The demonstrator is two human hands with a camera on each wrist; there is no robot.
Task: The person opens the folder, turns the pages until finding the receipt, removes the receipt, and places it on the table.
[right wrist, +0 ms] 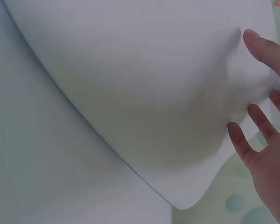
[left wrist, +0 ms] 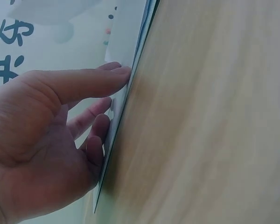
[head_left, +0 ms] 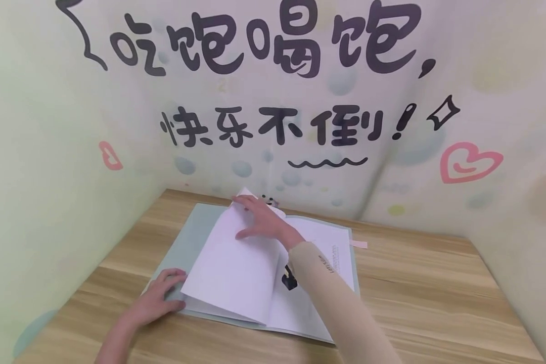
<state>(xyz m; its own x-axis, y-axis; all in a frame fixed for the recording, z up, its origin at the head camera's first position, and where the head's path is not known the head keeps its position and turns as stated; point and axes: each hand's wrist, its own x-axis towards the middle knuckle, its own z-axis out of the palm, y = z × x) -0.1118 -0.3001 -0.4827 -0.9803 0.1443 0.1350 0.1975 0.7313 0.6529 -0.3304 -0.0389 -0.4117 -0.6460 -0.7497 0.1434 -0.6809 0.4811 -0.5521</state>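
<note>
An open book [head_left: 193, 237] with a pale blue-grey cover lies on the wooden table. One white page [head_left: 236, 273] stands partly lifted and slants over the left side. My right hand [head_left: 265, 221] touches this page near its upper end; in the right wrist view its spread, slightly bent fingers [right wrist: 240, 140] lie against the white sheet [right wrist: 130, 70]. My left hand [head_left: 152, 302] rests at the book's lower left. Seen from the left wrist, its thumb [left wrist: 95, 84] touches the book's edge [left wrist: 115, 128], and the other fingers lie on the cover side.
On the right, a printed page [head_left: 320, 230] shows small text, with a pink tab [head_left: 359, 244] sticking out. A dark shape [head_left: 289, 279] on it is partly hidden by the beige sleeve [head_left: 341, 303]. Behind the table [head_left: 418, 283] rises a wall [head_left: 273, 91] with black lettering.
</note>
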